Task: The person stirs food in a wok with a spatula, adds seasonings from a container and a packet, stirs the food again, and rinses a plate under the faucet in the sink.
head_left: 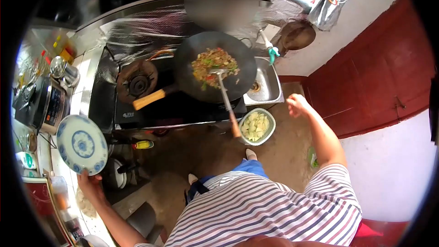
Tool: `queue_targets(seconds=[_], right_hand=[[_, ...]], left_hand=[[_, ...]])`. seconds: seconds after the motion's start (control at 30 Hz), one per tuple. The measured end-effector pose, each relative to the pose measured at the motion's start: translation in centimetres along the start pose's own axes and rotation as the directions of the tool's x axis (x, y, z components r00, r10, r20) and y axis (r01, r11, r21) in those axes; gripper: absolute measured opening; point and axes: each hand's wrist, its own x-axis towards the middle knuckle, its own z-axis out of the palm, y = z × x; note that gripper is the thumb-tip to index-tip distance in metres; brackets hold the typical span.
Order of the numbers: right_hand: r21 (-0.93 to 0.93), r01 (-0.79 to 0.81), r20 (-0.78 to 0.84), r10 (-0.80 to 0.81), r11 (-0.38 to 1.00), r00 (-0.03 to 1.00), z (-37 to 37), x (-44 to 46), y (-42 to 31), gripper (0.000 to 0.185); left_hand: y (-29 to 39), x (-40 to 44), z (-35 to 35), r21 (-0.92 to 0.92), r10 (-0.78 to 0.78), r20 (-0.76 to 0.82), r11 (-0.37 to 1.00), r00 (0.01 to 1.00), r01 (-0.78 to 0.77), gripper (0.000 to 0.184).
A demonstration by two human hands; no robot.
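My left hand (90,184) grips the near rim of a white plate with blue patterns (75,130), held at the left of the stove. My right hand (298,105) is raised in the air to the right of the sink, fingers curled in, with nothing visible in them. A large dark wok (183,64) sits on the stove, its wooden handle (149,99) pointing left. Chopped stir-fried food (208,61) lies in it. A metal spatula (225,92) rests in the food, its wooden grip sticking out over the near rim; neither hand touches it.
A bare burner (138,82) is left of the wok. On the right is a metal sink (270,80). Below it, a basket (270,136) holds pale sliced vegetables. A rice cooker (54,105) stands on the left counter. A red door (370,73) is at the right.
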Motion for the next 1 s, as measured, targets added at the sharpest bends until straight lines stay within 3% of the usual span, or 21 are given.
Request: queue_targets(seconds=[0.13, 0.2, 0.23, 0.3, 0.33, 0.4, 0.47, 0.53, 0.6, 0.77, 0.87, 0.93, 1.0], right_hand=[[-0.146, 0.262, -0.131, -0.282, 0.954, 0.951, -5.9, 10.1, -3.4, 0.028], [-0.191, 0.333, -0.160, -0.364, 0.923, 0.918, -8.1, 16.2, -4.2, 0.031], [-0.138, 0.343, -0.156, -0.362, 0.929, 0.919, -8.6, 19.1, -4.1, 0.035], [-0.131, 0.383, -0.082, -0.395, 0.914, 0.915, -9.4, 23.5, -4.2, 0.039], [-0.142, 0.305, -0.036, -0.313, 0.942, 0.949, -9.8, 23.2, -5.3, 0.041], [-0.158, 0.337, 0.035, -0.336, 0.928, 0.941, -9.5, 25.4, -5.4, 0.046], [-0.198, 0.313, 0.105, -0.297, 0.929, 0.949, -9.3, 26.1, -6.2, 0.051], [-0.380, 0.409, -0.114, -0.481, 0.829, 0.869, -6.8, 29.1, -5.4, 0.043], [-0.402, 0.253, -0.060, -0.301, 0.880, 0.952, -6.9, 28.9, -6.9, 0.051], [-0.391, 0.397, -0.001, -0.432, 0.830, 0.902, -7.2, 29.6, -5.4, 0.040], [-0.425, 0.550, 0.079, -0.576, 0.719, 0.814, -8.2, 30.7, -4.5, 0.032], [-0.410, 0.693, 0.136, -0.711, 0.594, 0.690, -8.4, 31.6, -4.0, 0.024], [-0.406, 0.727, 0.142, -0.747, 0.554, 0.649, -8.6, 32.1, -3.8, 0.022]], left_hand=[[0.3, -14.8, 17.5, -0.160, 0.049, 0.224, 0.987, 0.973, -0.013, 0.040], [-1.4, -22.3, 25.6, -0.171, -0.130, 0.354, 0.965, 0.926, 0.201, 0.040], [-2.9, -25.9, 30.2, -0.194, -0.211, 0.327, 0.939, 0.921, 0.285, 0.041], [-8.2, -30.8, 36.7, -0.092, -0.375, 0.523, 0.868, 0.765, 0.488, 0.031], [-9.0, -33.7, 40.8, -0.097, -0.460, 0.541, 0.797, 0.704, 0.596, 0.024], [-13.9, -36.2, 46.0, 0.140, -0.606, 0.637, 0.698, 0.475, 0.702, 0.023], [-19.2, -37.3, 50.8, 0.283, -0.704, 0.587, 0.641, 0.400, 0.714, 0.029], [-23.9, -37.1, 55.2, 0.389, -0.772, 0.495, 0.607, 0.398, 0.693, 0.031], [-28.9, -36.0, 59.0, 0.385, -0.779, 0.455, 0.610, 0.432, 0.693, 0.032], [-35.9, -33.0, 66.3, 0.336, -0.748, 0.356, 0.662, 0.561, 0.669, 0.027], [-38.3, -31.3, 69.8, 0.280, -0.718, 0.366, 0.691, 0.591, 0.666, 0.026], [-38.3, -30.8, 72.1, 0.191, -0.669, 0.379, 0.732, 0.639, 0.654, 0.025], [-38.2, -30.1, 73.7, 0.197, -0.643, 0.364, 0.761, 0.674, 0.619, 0.023]])
